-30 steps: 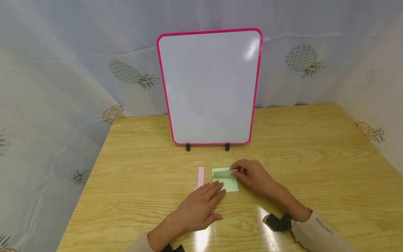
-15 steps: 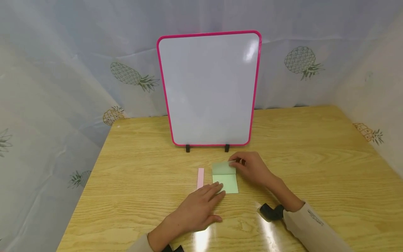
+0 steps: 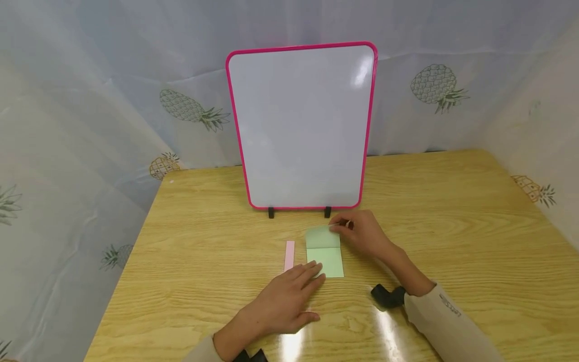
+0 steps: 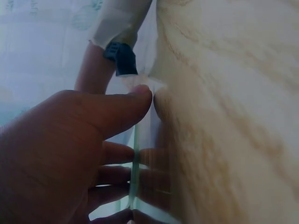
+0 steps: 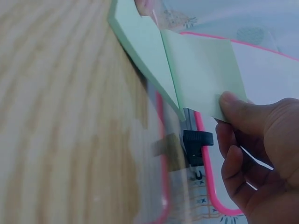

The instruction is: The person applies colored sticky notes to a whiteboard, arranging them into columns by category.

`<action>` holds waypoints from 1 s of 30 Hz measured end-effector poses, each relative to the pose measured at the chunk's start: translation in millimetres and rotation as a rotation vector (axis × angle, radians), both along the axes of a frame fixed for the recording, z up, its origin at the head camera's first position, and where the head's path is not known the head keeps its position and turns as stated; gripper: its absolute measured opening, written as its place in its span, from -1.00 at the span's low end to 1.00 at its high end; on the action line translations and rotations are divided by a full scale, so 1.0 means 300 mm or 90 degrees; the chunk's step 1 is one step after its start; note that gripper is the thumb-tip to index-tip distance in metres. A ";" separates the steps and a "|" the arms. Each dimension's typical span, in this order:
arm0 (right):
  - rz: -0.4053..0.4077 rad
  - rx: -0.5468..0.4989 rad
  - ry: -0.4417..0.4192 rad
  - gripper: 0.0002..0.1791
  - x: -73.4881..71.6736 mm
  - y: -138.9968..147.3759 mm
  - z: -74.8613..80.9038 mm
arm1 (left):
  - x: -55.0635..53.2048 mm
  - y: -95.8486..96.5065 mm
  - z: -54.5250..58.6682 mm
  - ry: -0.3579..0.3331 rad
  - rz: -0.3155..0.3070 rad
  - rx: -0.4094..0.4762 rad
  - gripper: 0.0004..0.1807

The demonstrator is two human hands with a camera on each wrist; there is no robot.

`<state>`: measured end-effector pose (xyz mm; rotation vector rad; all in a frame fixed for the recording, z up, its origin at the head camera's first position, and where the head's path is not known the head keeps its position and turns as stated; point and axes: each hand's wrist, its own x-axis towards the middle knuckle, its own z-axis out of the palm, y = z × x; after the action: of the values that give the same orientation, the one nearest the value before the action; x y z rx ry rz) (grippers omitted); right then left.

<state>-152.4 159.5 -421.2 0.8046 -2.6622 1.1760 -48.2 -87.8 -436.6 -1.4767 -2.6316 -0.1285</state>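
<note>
Head view: top sheet pinched by fingers of right hand; green sticky-note pad steadied by straight fingers of left hand; sheet could be torn if pad slips.

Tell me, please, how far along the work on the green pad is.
Done: the top sheet is raised off most of the pad. In hand: the right hand pinches the sheet while the left hand rests on the pad. Remaining: the sheet looks joined along the pad's far edge, so freeing it is probably left.
</note>
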 end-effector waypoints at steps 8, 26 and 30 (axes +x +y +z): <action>-0.009 0.014 0.022 -0.94 -0.027 0.000 0.027 | 0.000 -0.001 0.011 -0.002 0.000 -0.009 -0.20; -0.054 -0.004 0.021 -0.94 -0.055 0.019 0.099 | 0.001 0.007 0.024 0.010 -0.005 -0.031 -0.23; -0.038 -0.022 0.041 -0.95 -0.057 0.020 0.125 | 0.002 0.006 0.026 0.010 -0.005 -0.032 -0.23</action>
<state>-169.5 165.6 -383.7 0.7385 -2.5883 1.1573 -47.5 -86.1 -428.9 -1.4965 -2.6357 -0.0507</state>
